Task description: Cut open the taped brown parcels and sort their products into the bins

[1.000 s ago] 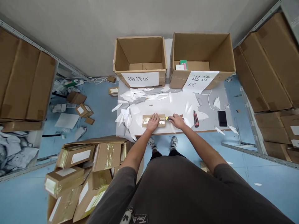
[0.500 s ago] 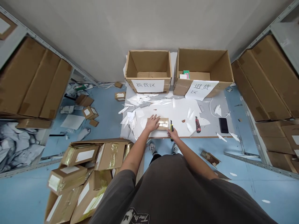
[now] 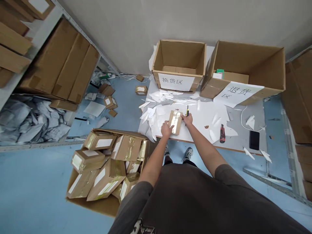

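Observation:
A small taped cardboard box (image 3: pixel 174 121) is at the table's front edge, its long side pointing away from me. Shiny tape runs along its top face. My left hand (image 3: pixel 167 129) grips the box's near left side, thumb over the top. My right hand (image 3: pixel 187 119) is closed round a yellow and black utility knife (image 3: pixel 187 111), blade end pointing away from me. Its fingers also touch the box's right edge.
White paper scraps (image 3: pixel 156 112) litter the table (image 3: pixel 200 113). A red and black utility knife (image 3: pixel 222 134) and a phone (image 3: pixel 254 140) lie to the right. Two labelled open cartons (image 3: pixel 176 82) (image 3: pixel 239 92) stand behind. A big carton of parcels (image 3: pixel 107 213) sits at my left.
The box has turned from lying crosswise to pointing away from me. My left hand has gone from resting flat on it to gripping its side. The view has swung left.

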`<state>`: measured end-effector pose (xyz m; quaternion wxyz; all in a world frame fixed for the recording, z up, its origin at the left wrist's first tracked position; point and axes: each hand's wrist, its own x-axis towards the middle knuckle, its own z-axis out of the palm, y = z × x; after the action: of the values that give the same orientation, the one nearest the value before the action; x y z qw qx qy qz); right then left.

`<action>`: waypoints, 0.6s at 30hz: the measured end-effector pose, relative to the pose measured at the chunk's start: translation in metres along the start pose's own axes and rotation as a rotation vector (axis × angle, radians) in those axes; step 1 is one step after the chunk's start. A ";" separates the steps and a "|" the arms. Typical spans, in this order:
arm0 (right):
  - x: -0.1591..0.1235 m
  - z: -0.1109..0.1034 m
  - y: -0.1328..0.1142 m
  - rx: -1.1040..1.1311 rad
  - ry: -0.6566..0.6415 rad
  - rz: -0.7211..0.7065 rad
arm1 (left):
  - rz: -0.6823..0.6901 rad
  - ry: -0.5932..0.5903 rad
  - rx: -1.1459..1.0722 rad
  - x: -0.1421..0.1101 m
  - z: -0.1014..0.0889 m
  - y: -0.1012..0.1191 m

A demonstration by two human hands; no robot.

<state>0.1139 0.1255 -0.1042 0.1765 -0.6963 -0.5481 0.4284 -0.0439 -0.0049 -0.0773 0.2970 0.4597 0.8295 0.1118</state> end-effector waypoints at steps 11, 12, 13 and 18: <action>0.026 -0.032 -0.032 0.187 -0.073 0.001 | 0.448 -0.041 0.271 -0.008 -0.008 0.022; 0.019 -0.041 -0.027 0.217 -0.110 0.021 | 0.608 -0.112 0.322 -0.004 -0.014 0.022; 0.012 -0.050 -0.023 0.244 -0.154 0.045 | 0.741 -0.186 0.358 0.001 -0.019 0.024; -0.027 -0.079 0.003 0.327 -0.256 0.151 | 0.861 -0.297 0.413 0.037 -0.029 0.052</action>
<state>0.1773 0.1180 -0.0502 0.1835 -0.6374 -0.4356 0.6085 -0.0395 0.0574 -0.0447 0.2416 0.8204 0.5182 -0.0088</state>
